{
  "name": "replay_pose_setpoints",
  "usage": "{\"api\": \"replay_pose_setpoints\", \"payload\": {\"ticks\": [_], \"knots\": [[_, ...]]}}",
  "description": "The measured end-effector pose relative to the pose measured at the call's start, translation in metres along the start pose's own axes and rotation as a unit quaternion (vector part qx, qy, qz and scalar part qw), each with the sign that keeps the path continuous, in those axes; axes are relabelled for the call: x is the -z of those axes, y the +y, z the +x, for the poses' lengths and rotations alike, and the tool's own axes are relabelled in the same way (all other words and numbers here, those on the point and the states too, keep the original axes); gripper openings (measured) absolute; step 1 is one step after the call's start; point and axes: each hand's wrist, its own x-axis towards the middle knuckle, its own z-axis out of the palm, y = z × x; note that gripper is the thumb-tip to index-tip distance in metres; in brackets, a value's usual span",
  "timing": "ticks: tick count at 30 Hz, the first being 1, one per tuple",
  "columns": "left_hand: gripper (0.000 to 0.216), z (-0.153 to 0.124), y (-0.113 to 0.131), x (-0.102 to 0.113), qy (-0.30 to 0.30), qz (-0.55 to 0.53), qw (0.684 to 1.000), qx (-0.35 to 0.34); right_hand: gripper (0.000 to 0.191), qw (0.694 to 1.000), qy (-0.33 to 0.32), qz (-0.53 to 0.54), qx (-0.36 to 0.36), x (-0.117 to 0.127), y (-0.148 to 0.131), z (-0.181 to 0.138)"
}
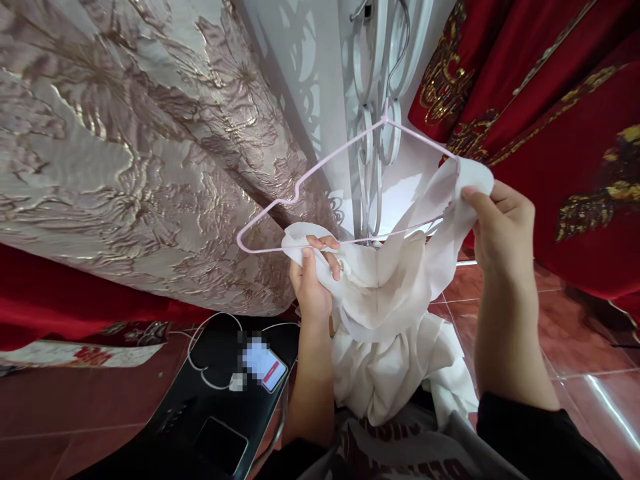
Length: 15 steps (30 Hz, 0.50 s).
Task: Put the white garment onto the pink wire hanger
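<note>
Red tile floor (pixel 590 347), beige brocade drape (pixel 125 147) at 10 o'clock, red gold-trimmed cloth (pixel 575 133) at 2, white metal rack (pixel 373 67) at 12; black seat (pixel 200 427) at 7 carries a phone (pixel 263 363) and a cable (pixel 200 347). Pink wire hanger (pixel 334 155) hooks on the rack at centre, white garment (pixel 385 300) draped below it. Left hand (pixel 313 273) curls closed on garment edge and the hanger's bottom bar; right hand (pixel 500 227), raised at 3, pinches the other edge by the hanger's shoulder

I can read nothing for certain. The red marks on the white cloth strip (pixel 75 355) on the floor are too small, the phone screen (pixel 263 363) is blurred, and my shirt's print (pixel 400 453) is cut off.
</note>
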Motion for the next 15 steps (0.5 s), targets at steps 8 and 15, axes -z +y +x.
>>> {"api": "replay_pose_setpoints", "payload": {"ticks": [8, 15], "knots": [[0.028, -0.0052, -0.0014, -0.0047, 0.008, -0.003, 1.000, 0.008, 0.020, 0.993, 0.060, -0.091, 0.043, -0.0034, -0.0006, -0.0062], [0.032, -0.0032, -0.0005, -0.0037, 0.013, 0.005, 1.000, 0.011, 0.019, 0.990, -0.095, 0.053, -0.086, 0.0021, -0.0091, -0.0024]]}}
